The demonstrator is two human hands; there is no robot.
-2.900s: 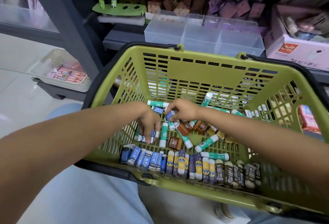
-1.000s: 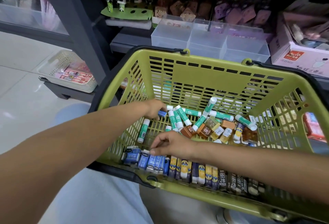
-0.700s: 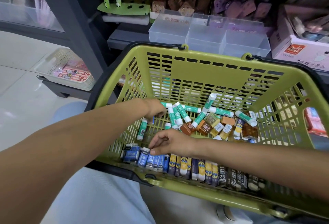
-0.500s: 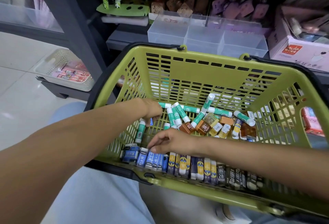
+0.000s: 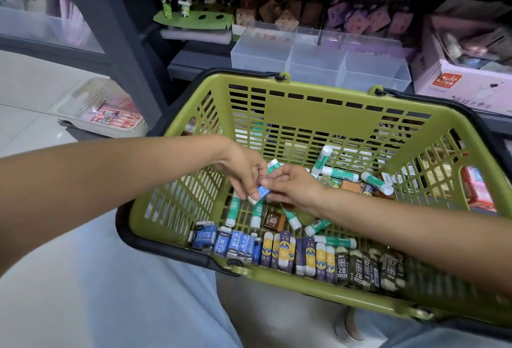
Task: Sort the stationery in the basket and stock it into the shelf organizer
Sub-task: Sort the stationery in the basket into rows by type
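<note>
A green basket [image 5: 310, 115] rests on my lap. Along its near wall stand rows of blue erasers [image 5: 235, 244], yellow-and-navy erasers [image 5: 282, 249] and dark 2B erasers [image 5: 360, 267]. Green-and-white glue sticks [image 5: 339, 173] and brown erasers [image 5: 274, 220] lie loose on the bottom. Both hands meet over the middle of the basket. My left hand [image 5: 243, 173] pinches a small blue eraser [image 5: 261, 191] from the left, and my right hand [image 5: 293, 187] pinches the same eraser from the right. The clear shelf organizer [image 5: 318, 57] stands on the shelf behind the basket.
A pink-and-white carton [image 5: 465, 84] sits right of the organizer. Panda figures on a green stand [image 5: 191, 15] and brown and purple items fill the back of the shelf. A white mesh tray [image 5: 102, 106] lies on the floor at left, beside a dark shelf post [image 5: 110, 29].
My right hand left the blue eraser row at the near wall and rose to the basket's middle. My left hand came right from the left wall; both now pinch one blue eraser.
</note>
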